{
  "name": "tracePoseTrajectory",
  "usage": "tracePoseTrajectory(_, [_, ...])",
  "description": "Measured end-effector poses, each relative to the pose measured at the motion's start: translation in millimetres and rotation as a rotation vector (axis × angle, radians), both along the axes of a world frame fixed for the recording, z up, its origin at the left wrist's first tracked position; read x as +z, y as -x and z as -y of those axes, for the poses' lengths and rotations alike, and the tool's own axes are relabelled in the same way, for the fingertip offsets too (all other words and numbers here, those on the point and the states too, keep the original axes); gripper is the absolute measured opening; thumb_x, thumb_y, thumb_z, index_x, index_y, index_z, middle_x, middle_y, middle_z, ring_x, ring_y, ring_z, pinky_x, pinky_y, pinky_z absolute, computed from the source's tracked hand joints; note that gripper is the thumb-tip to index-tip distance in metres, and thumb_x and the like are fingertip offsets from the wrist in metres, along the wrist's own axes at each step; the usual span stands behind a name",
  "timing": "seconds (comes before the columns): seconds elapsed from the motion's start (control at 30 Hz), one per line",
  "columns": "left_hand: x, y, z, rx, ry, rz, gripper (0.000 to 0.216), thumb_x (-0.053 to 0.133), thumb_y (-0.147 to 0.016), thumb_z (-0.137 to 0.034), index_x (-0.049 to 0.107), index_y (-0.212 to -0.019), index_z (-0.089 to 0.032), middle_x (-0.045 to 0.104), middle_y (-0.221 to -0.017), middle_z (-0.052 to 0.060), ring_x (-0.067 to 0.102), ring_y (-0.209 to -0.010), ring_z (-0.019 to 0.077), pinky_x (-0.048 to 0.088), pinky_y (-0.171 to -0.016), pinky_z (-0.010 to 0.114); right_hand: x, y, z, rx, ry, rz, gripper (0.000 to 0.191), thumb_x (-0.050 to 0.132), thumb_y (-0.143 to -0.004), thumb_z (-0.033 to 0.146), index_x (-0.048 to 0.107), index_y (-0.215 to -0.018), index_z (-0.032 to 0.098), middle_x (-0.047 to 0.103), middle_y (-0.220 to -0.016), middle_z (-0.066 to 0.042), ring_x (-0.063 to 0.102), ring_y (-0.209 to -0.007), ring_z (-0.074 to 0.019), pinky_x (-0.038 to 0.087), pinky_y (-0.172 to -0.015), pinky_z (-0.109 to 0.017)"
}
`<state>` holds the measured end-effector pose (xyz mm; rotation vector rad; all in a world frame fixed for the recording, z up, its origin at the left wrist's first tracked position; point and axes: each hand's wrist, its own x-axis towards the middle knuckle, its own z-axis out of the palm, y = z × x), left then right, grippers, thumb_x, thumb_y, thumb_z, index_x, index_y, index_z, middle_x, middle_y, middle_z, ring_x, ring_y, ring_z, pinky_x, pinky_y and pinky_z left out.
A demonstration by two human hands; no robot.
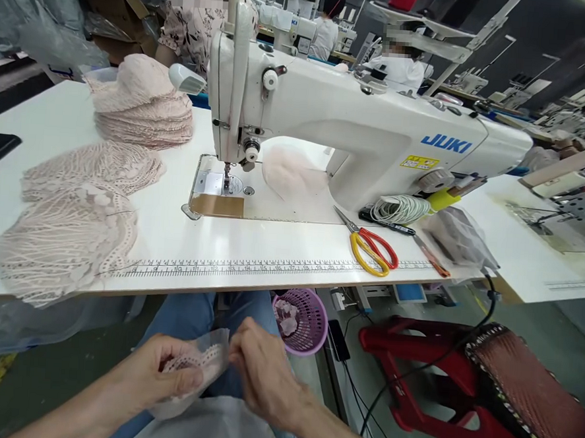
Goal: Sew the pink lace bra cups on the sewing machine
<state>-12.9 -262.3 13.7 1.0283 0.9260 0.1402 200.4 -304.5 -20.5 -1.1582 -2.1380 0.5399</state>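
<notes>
Down over my lap, below the table edge, my left hand (161,373) is closed around a small pale pink lace piece (203,360). My right hand (258,369) pinches the same piece at its right edge, fingers pressed together. A white plastic bag (210,429) lies on my lap under both hands. Above, a white JUKI sewing machine (357,127) stands on the white table (173,231), with a pink padded cup (290,172) lying behind its needle.
Stacks of pink lace pieces (68,238) and padded cups (143,104) fill the table's left. Red-and-yellow scissors (370,247) and a cord coil (399,209) lie right of the machine. A purple basket (303,319) hangs under the table; a red stool (485,389) stands right. Other people work behind.
</notes>
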Motion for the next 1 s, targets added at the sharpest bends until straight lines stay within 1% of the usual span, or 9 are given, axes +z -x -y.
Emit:
tracePoseTrajectory(0.13, [-3.7,2.8,0.4,-0.004,-0.017,0.001,0.054,0.069,-0.074,-0.064,0.044,-0.059,-0.019,0.029,-0.063,-0.007,0.02,-0.058,0.0106,0.01,-0.056,0.03,-0.2,-10.4,2.9,-0.044,0.046,-0.02,0.016,0.036,-0.1,0.016,0.046,-0.087,0.019,0.053,-0.079,-0.002,0.048,-0.068,-0.0147,0.033,-0.058,-0.025])
tracePoseTrajectory(0.27, [-1.0,-0.8,-0.1,-0.033,-0.05,-0.024,0.054,0.069,-0.071,-0.069,0.051,-0.064,-0.018,0.026,-0.059,-0.008,0.018,-0.058,0.0106,0.01,-0.056,0.03,12.2,1.5,7.5,0.056,-0.062,-0.084,0.009,0.04,-0.102,0.019,0.049,-0.098,0.019,0.06,-0.088,-0.004,0.054,-0.076,-0.0149,0.041,-0.065,-0.025])
tracePoseTrajectory(0.4, [-1.3,-3.3,0.8,-0.028,-0.112,-0.028,0.052,0.071,-0.07,-0.066,0.053,-0.063,-0.017,0.032,-0.062,-0.007,0.021,-0.058,0.0104,0.014,-0.055,0.028,15.2,13.9,5.8,0.075,-0.131,-0.125,0.005,0.041,-0.1,0.015,0.045,-0.099,0.019,0.062,-0.086,-0.003,0.057,-0.074,-0.0142,0.042,-0.064,-0.025])
tracePoseTrajectory(0.63, [-15.3,-2.9,4.3,-0.032,-0.144,-0.041,0.045,0.071,-0.074,-0.055,0.049,-0.059,-0.019,0.032,-0.059,-0.007,0.022,-0.056,0.0103,0.019,-0.053,0.026,10.9,18.7,6.2,0.108,-0.22,0.054,0.014,0.036,-0.097,0.008,0.046,-0.096,0.019,0.063,-0.082,-0.002,0.055,-0.069,-0.0151,0.037,-0.06,-0.027])
tracePoseTrajectory(0.73, [-13.5,-3.1,4.6,-0.051,-0.193,-0.076,0.043,0.067,-0.074,-0.055,0.05,-0.058,-0.019,0.033,-0.059,-0.007,0.025,-0.055,0.0104,0.021,-0.052,0.026,11.8,15.5,2.8,0.068,-0.098,-0.11,0.011,0.04,-0.093,0.011,0.047,-0.096,0.019,0.058,-0.079,-0.001,0.054,-0.068,-0.0145,0.041,-0.061,-0.026])
tracePoseTrajectory(0.8, [-9.5,-1.6,4.8,-0.096,-0.27,-0.122,0.04,0.061,-0.078,-0.053,0.055,-0.06,-0.018,0.036,-0.063,-0.005,0.033,-0.057,0.012,0.025,-0.054,0.025,12.3,9.8,-3.0,0.029,0.084,-0.274,0.011,0.046,-0.094,0.019,0.048,-0.105,0.018,0.058,-0.091,-0.005,0.057,-0.082,-0.0157,0.045,-0.071,-0.026])
tracePoseTrajectory(0.9, [-2.9,4.2,5.9,-0.229,-0.451,-0.243,0.033,0.051,-0.087,-0.043,0.063,-0.068,-0.019,0.047,-0.07,-0.002,0.046,-0.064,0.0149,0.033,-0.057,0.024,10.8,1.9,-12.8,0.153,0.302,-0.32,0.038,0.058,-0.094,0.04,0.048,-0.122,0.017,0.058,-0.116,-0.013,0.055,-0.108,-0.0205,0.045,-0.088,-0.032])
tracePoseTrajectory(0.93, [-1.6,7.3,6.4,-0.271,-0.544,-0.293,0.033,0.047,-0.09,-0.039,0.064,-0.069,-0.02,0.049,-0.071,-0.002,0.049,-0.063,0.0149,0.035,-0.056,0.023,10.0,0.7,-15.0,0.208,0.328,-0.298,0.043,0.061,-0.092,0.045,0.05,-0.123,0.017,0.061,-0.113,-0.012,0.057,-0.107,-0.0207,0.043,-0.09,-0.033])
tracePoseTrajectory(1.0, [-1.2,15.4,7.5,-0.312,-0.818,-0.362,0.032,0.042,-0.094,-0.033,0.065,-0.074,-0.022,0.054,-0.071,-0.002,0.054,-0.06,0.0143,0.038,-0.056,0.023,9.0,0.6,-16.3,0.237,0.319,-0.26,0.037,0.059,-0.093,0.048,0.059,-0.112,0.017,0.068,-0.093,-0.006,0.062,-0.091,-0.018,0.041,-0.089,-0.033])
